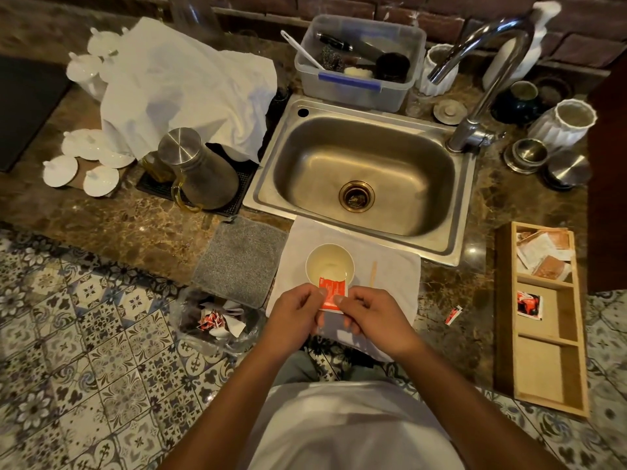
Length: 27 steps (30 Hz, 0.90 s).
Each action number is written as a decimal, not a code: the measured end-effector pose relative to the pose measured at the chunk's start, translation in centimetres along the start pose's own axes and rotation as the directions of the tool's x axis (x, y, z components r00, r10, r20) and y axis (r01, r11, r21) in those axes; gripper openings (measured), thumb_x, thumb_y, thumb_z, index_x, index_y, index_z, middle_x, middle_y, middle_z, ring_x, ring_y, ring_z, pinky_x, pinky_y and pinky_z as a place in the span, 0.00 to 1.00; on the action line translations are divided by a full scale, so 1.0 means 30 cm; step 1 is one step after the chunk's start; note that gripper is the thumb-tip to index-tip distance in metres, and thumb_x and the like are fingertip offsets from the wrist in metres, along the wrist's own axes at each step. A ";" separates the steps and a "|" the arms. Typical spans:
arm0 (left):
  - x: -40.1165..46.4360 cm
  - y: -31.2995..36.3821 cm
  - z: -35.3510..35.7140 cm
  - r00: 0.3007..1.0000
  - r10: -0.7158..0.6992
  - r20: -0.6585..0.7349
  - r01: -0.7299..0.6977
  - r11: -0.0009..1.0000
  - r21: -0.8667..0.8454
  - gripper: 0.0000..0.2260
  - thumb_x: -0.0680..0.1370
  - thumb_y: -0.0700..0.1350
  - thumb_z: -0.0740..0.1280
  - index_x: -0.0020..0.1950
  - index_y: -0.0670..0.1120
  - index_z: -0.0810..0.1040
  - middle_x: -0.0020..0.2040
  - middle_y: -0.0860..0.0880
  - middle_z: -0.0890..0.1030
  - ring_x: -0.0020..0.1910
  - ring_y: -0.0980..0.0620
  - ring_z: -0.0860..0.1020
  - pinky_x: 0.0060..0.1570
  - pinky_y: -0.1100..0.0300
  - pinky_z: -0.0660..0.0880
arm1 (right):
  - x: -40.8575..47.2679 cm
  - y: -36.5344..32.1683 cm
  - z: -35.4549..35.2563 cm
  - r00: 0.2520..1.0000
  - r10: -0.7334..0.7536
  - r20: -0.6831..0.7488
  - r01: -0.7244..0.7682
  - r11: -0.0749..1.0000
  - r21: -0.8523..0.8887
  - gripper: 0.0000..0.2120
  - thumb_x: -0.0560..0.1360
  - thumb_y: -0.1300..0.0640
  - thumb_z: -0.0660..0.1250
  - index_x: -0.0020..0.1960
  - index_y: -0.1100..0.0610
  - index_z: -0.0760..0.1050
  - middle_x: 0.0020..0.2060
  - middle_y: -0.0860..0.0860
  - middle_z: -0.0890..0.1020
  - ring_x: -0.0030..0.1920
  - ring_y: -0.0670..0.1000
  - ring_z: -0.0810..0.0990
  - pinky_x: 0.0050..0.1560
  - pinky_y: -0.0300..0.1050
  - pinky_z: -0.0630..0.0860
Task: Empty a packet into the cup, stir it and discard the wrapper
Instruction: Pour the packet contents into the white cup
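A white paper cup (329,262) holding pale liquid stands on a white cloth (393,269) at the counter's front edge. Both my hands pinch a small red packet (333,289) just over the cup's near rim. My left hand (298,313) grips its left side and my right hand (369,317) its right side. A wooden stir stick (373,273) lies on the cloth to the right of the cup. Whether the packet is torn I cannot tell.
A steel sink (366,174) lies behind the cup, with a tap (481,72) at its right. A grey mat (241,259) sits left of the cloth. A clear bag with wrappers (213,322) hangs below the counter. A wooden tray of packets (539,300) stands right, with a torn red scrap (453,314) beside it.
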<state>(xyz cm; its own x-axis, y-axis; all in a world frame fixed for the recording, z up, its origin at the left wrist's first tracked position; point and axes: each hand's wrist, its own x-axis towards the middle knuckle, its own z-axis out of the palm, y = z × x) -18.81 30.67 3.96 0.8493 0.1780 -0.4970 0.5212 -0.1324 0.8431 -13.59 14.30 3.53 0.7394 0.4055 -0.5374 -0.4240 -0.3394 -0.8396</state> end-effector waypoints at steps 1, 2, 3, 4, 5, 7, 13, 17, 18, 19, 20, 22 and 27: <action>0.004 -0.004 -0.002 1.000 0.001 -0.001 -0.001 1.000 0.003 0.17 0.84 0.48 0.63 0.39 0.39 0.76 0.28 0.48 0.77 0.26 0.52 0.72 0.33 0.56 0.70 | 0.001 0.002 0.003 1.000 0.001 -0.003 -0.001 1.000 -0.001 0.17 0.80 0.54 0.69 0.33 0.55 0.77 0.26 0.50 0.79 0.28 0.49 0.75 0.36 0.46 0.73; 0.007 -0.008 -0.003 1.000 -0.001 0.001 0.001 1.000 0.006 0.17 0.84 0.48 0.63 0.38 0.41 0.76 0.28 0.48 0.76 0.26 0.52 0.71 0.33 0.55 0.69 | 0.003 0.003 0.005 1.000 0.004 -0.006 -0.004 1.000 0.000 0.17 0.80 0.54 0.69 0.32 0.55 0.77 0.26 0.50 0.79 0.28 0.49 0.75 0.36 0.46 0.73; 0.011 -0.011 -0.005 1.000 -0.005 0.003 0.005 1.000 0.010 0.18 0.84 0.49 0.63 0.36 0.44 0.75 0.28 0.49 0.76 0.26 0.52 0.71 0.33 0.55 0.69 | 0.003 0.004 0.007 1.000 0.010 -0.008 -0.010 1.000 0.002 0.17 0.80 0.54 0.69 0.33 0.56 0.77 0.26 0.50 0.79 0.27 0.49 0.75 0.35 0.45 0.73; 0.013 -0.012 -0.006 1.000 -0.010 0.005 0.010 1.000 0.017 0.18 0.84 0.49 0.63 0.34 0.47 0.75 0.27 0.50 0.76 0.26 0.53 0.70 0.34 0.54 0.68 | 0.004 0.004 0.008 1.000 0.018 -0.010 -0.018 1.000 0.007 0.17 0.80 0.54 0.69 0.33 0.56 0.77 0.26 0.50 0.79 0.27 0.49 0.74 0.34 0.43 0.72; 0.016 -0.013 -0.006 1.000 -0.015 0.005 0.014 1.000 0.023 0.19 0.84 0.49 0.63 0.33 0.49 0.75 0.27 0.51 0.76 0.26 0.54 0.70 0.34 0.54 0.68 | 0.004 0.005 0.008 1.000 0.027 -0.011 -0.027 1.000 0.009 0.17 0.80 0.54 0.69 0.33 0.57 0.77 0.26 0.50 0.79 0.26 0.48 0.74 0.33 0.42 0.71; 0.018 -0.013 -0.006 1.000 -0.026 0.008 0.026 0.999 0.029 0.19 0.84 0.49 0.63 0.32 0.52 0.75 0.27 0.52 0.75 0.25 0.55 0.70 0.35 0.54 0.68 | 0.005 0.009 0.008 0.999 0.043 -0.011 -0.043 0.999 0.013 0.17 0.80 0.54 0.69 0.35 0.61 0.78 0.26 0.51 0.79 0.26 0.48 0.74 0.31 0.40 0.71; 0.024 -0.018 0.002 0.999 -0.053 0.012 0.053 0.999 0.004 0.20 0.84 0.49 0.63 0.31 0.52 0.75 0.26 0.52 0.75 0.25 0.56 0.69 0.35 0.55 0.66 | 0.009 0.017 0.005 0.998 0.064 -0.009 -0.064 0.998 0.010 0.17 0.80 0.53 0.69 0.36 0.63 0.78 0.27 0.52 0.80 0.27 0.50 0.74 0.31 0.42 0.71; 0.027 -0.019 0.005 0.998 -0.057 0.005 0.057 0.998 0.006 0.20 0.83 0.48 0.64 0.31 0.51 0.74 0.26 0.52 0.74 0.24 0.56 0.69 0.35 0.55 0.66 | 0.008 0.017 0.002 0.998 0.070 -0.005 -0.070 0.997 0.021 0.18 0.80 0.53 0.69 0.37 0.65 0.77 0.27 0.54 0.80 0.28 0.52 0.74 0.31 0.45 0.70; 0.028 -0.018 0.005 0.998 -0.058 0.004 0.057 0.998 0.008 0.20 0.83 0.48 0.64 0.30 0.51 0.74 0.26 0.52 0.74 0.24 0.56 0.69 0.35 0.55 0.66 | 0.008 0.017 0.001 0.997 0.071 -0.004 -0.071 0.997 0.026 0.18 0.80 0.52 0.69 0.37 0.65 0.77 0.27 0.54 0.80 0.28 0.53 0.74 0.32 0.46 0.70; 0.028 -0.018 0.004 0.998 -0.059 0.004 0.059 0.998 0.009 0.20 0.83 0.49 0.64 0.30 0.52 0.74 0.26 0.52 0.74 0.24 0.55 0.69 0.35 0.54 0.66 | 0.008 0.015 -0.001 0.997 0.071 -0.002 -0.071 0.997 0.028 0.19 0.80 0.52 0.69 0.36 0.64 0.77 0.27 0.54 0.80 0.29 0.54 0.74 0.33 0.47 0.71; 0.029 -0.017 0.004 0.998 -0.061 0.004 0.061 0.998 0.009 0.20 0.83 0.49 0.64 0.29 0.52 0.73 0.25 0.52 0.74 0.24 0.55 0.68 0.35 0.54 0.66 | 0.008 0.013 -0.002 0.998 0.070 0.001 -0.070 0.997 0.029 0.19 0.80 0.52 0.69 0.36 0.63 0.77 0.27 0.53 0.79 0.29 0.54 0.74 0.33 0.48 0.71; 0.030 -0.016 0.003 0.998 -0.068 0.007 0.068 0.998 0.005 0.21 0.83 0.49 0.64 0.29 0.52 0.73 0.25 0.51 0.74 0.24 0.55 0.68 0.35 0.54 0.66 | 0.009 0.010 -0.005 0.997 0.074 0.004 -0.074 0.997 0.028 0.19 0.80 0.51 0.68 0.34 0.60 0.77 0.26 0.52 0.79 0.28 0.53 0.73 0.32 0.47 0.70; 0.028 -0.014 0.004 0.997 -0.083 0.007 0.083 0.997 -0.008 0.19 0.83 0.48 0.64 0.31 0.49 0.73 0.25 0.51 0.73 0.24 0.55 0.68 0.33 0.56 0.65 | 0.007 0.007 -0.007 0.997 0.071 0.006 -0.071 0.997 0.009 0.19 0.80 0.51 0.68 0.32 0.56 0.77 0.24 0.50 0.77 0.24 0.49 0.72 0.28 0.43 0.69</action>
<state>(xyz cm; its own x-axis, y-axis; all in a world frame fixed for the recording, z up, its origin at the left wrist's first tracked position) -18.30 30.76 3.16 0.8037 0.1819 -0.5666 0.5891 -0.1090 0.8006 -13.42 14.14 3.26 0.7043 0.3852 -0.5963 -0.4805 -0.3597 -0.7998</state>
